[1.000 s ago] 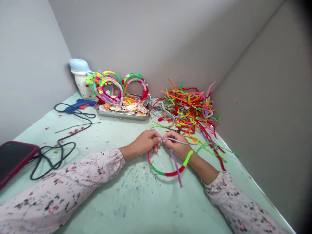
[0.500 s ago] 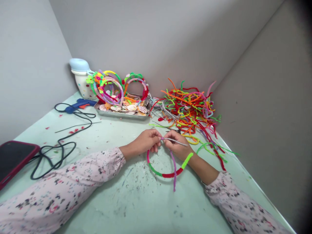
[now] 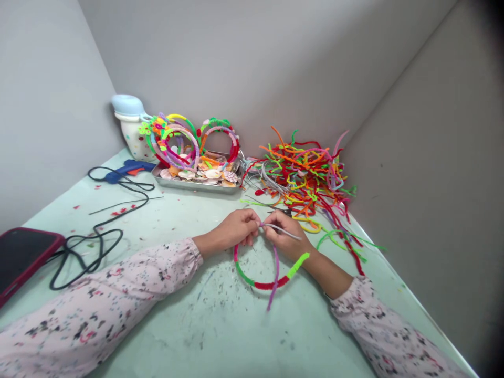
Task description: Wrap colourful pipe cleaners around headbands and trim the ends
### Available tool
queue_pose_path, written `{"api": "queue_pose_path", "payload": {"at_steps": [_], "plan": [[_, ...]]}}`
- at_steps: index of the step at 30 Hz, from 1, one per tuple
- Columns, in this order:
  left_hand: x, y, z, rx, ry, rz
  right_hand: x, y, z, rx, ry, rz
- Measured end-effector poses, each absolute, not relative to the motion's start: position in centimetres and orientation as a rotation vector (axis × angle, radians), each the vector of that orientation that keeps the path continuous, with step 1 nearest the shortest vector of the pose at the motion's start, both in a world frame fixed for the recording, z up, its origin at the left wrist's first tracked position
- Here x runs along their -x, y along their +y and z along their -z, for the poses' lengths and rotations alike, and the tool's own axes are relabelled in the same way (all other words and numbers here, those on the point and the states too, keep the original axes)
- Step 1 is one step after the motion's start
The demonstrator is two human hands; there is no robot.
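Between my hands is a headband [image 3: 264, 286] wrapped in pink, green, red and lime sections, its curve hanging toward me over the table. My left hand [image 3: 241, 229] pinches it near the purple part at its grey end. A purple pipe cleaner [image 3: 275, 268] dangles from that spot and crosses the headband's red section. My right hand [image 3: 286, 234] is closed with thumb and finger at the purple wrap, the pipe cleaner seemingly in its fingertips. A bare grey band end [image 3: 284, 231] sticks out over the right hand. The exact grip is partly hidden by the fingers.
A metal tray [image 3: 197, 186] holds shells and finished headbands [image 3: 179, 142]. Right of it lies a heap of pipe cleaners [image 3: 311, 173], with scissors [image 3: 281, 211] in front. On the left are a blue glue gun [image 3: 128, 169], a black cord [image 3: 104, 231], a phone [image 3: 27, 257] and a cup [image 3: 132, 126].
The headband's hanging curve has swung slightly left and tilted. The free end of the purple pipe cleaner has shifted left. Both hands stay in nearly the same place.
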State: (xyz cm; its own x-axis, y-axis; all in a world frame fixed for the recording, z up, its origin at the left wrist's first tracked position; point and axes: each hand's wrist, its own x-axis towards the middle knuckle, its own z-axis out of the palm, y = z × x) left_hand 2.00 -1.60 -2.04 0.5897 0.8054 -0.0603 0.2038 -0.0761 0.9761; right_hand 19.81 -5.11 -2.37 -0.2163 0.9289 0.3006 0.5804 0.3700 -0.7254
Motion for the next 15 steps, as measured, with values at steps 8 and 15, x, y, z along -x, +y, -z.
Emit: {"api": "queue_pose_path", "payload": {"at_steps": [8, 15], "plan": [[-2.02, -1.80, 1.74, -1.551, 0.850, -0.623, -19.84, -5.17, 2.38, 1.247, -1.848, -0.746], [-2.01, -1.78, 1.79, -1.516, 0.836, -0.624, -19.91, -4.94, 2.62, 1.165, -1.813, -0.876]]}}
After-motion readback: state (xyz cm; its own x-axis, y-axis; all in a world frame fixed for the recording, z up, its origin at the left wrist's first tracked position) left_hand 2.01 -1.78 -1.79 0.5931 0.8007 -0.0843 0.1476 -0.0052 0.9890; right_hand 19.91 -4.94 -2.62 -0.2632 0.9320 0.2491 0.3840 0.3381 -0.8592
